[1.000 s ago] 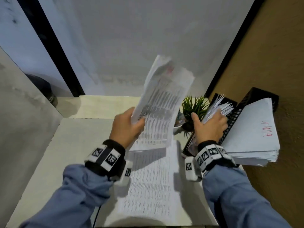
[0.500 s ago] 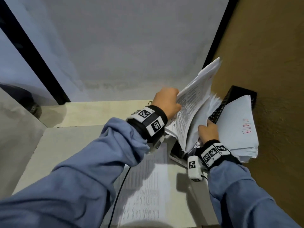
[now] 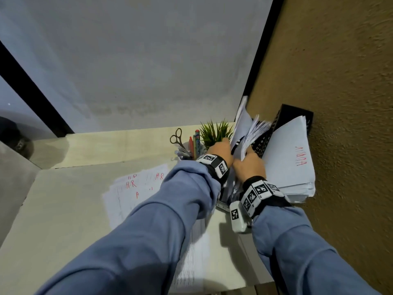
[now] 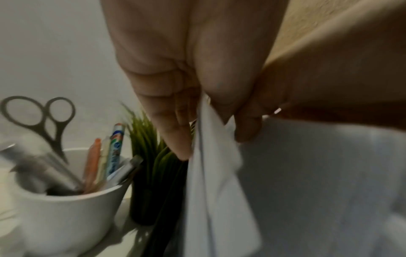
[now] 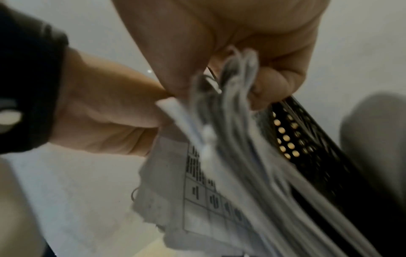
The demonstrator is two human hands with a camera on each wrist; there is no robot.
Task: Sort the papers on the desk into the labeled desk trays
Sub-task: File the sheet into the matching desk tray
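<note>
My left hand (image 3: 221, 149) pinches a white printed sheet (image 4: 208, 173) between thumb and fingers and holds it edge-down at the left slot of the black mesh desk tray (image 3: 295, 112). Close to its right, my right hand (image 3: 248, 167) grips a fanned bundle of papers (image 5: 230, 139) that stands in that tray (image 5: 307, 139) and holds it to the right. A thick white stack with red writing (image 3: 291, 158) lies in the tray's right part. Loose sheets marked "HR" in red (image 3: 136, 188) lie on the desk, partly under my left sleeve.
A white cup with scissors and pens (image 4: 66, 200) and a small green plant (image 3: 214, 130) stand just left of the tray, next to my left hand. A brown wall (image 3: 340, 124) runs directly behind the tray. Another printed sheet (image 3: 191, 262) lies near the desk's front edge.
My left hand has carried the printed sheet from above the desk's middle rightwards and down to the tray. The right hand has kept its hold on the bundle there.
</note>
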